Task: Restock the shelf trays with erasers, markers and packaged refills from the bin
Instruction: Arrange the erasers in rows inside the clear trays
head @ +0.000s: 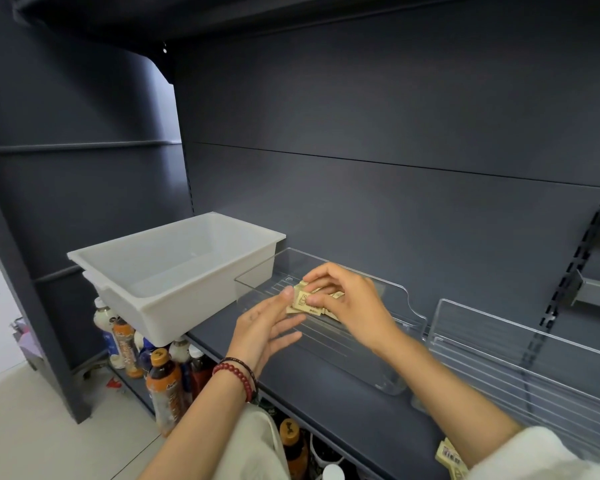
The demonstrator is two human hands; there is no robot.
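Just right of the seemingly empty bin (174,268), the right hand (347,299) pinches tan packets (301,301) inside the near tray (409,303), the left hand (264,323), fingers straight, steadying them. The farther tray (482,317) looks unfilled, so restocking seems early.

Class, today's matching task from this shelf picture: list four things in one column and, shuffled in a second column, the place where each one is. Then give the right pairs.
Things
1. bin
2. packets
3. bottles
4. bracelet

Places
A. on the wrist of the left hand
B. below the shelf
C. in the clear tray
D. on the shelf, left of the tray

Pairs: 1-D; 2-C; 3-B; 4-A
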